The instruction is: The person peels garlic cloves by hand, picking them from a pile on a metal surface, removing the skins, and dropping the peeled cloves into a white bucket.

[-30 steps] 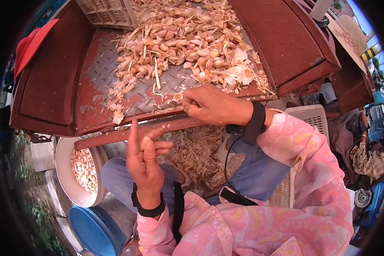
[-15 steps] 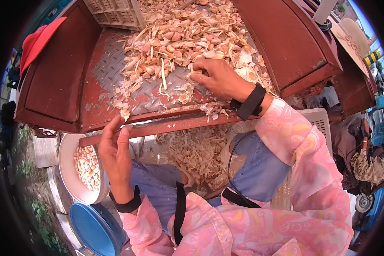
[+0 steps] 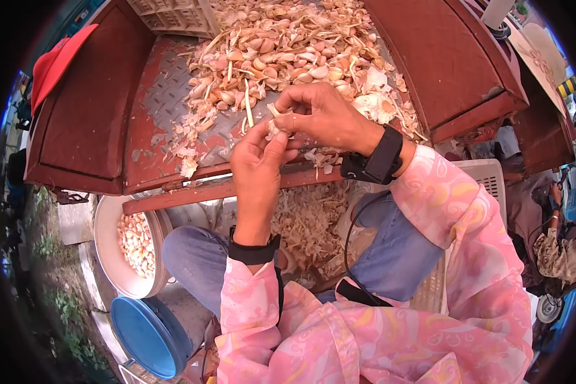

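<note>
My left hand (image 3: 259, 169) and my right hand (image 3: 323, 118) meet over the front part of the metal tray bed. Between their fingertips is a pale garlic clove (image 3: 273, 128) with papery skin, partly hidden by the fingers. The thumb and forefinger of each hand pinch it. Just behind them lies a large heap of unpeeled garlic cloves (image 3: 269, 57) mixed with dry skins and stalks. A whitish garlic head (image 3: 374, 107) sits right of my right hand.
A white bucket (image 3: 105, 246) holding peeled cloves stands at lower left, beside a blue-lidded bucket (image 3: 144, 336). Red side panels (image 3: 86, 109) flank the bed. A plastic crate (image 3: 179, 19) is at the back left. Skins (image 3: 310, 217) litter the ground between the knees.
My left hand has moved right and up from the bed's front edge to meet my right hand. My right hand has shifted slightly left, and the fingertips now pinch a clove together.
</note>
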The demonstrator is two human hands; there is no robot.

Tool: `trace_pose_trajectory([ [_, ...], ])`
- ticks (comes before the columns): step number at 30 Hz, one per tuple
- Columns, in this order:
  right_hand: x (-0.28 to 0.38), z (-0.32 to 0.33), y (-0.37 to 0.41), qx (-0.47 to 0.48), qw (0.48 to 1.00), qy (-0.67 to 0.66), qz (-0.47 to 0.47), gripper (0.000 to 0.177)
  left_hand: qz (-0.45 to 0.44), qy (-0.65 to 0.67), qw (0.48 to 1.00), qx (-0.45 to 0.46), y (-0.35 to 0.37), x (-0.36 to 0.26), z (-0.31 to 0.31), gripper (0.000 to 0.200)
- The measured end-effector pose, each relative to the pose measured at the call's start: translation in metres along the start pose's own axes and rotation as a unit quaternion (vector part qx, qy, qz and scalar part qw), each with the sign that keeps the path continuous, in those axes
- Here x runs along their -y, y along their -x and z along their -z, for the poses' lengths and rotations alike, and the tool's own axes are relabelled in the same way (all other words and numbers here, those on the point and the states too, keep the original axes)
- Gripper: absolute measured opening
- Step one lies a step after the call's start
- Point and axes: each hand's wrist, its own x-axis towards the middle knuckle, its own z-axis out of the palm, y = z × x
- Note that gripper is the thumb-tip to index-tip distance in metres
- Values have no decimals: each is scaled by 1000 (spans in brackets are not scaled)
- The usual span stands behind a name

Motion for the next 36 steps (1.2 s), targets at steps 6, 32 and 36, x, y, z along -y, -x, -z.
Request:
trace_pose_trajectory([
  [6, 1, -2, -2, 56, 987, -144, 36, 14, -6, 66, 997, 25, 2, -3, 10, 24],
  [32, 37, -31, 30, -15, 983, 99, 156, 22, -99, 31, 993, -52, 40, -5, 23, 27],
  [36, 33, -31, 29, 11, 986, 61, 153, 17, -163, -34, 984, -69, 41, 0, 17, 23],
])
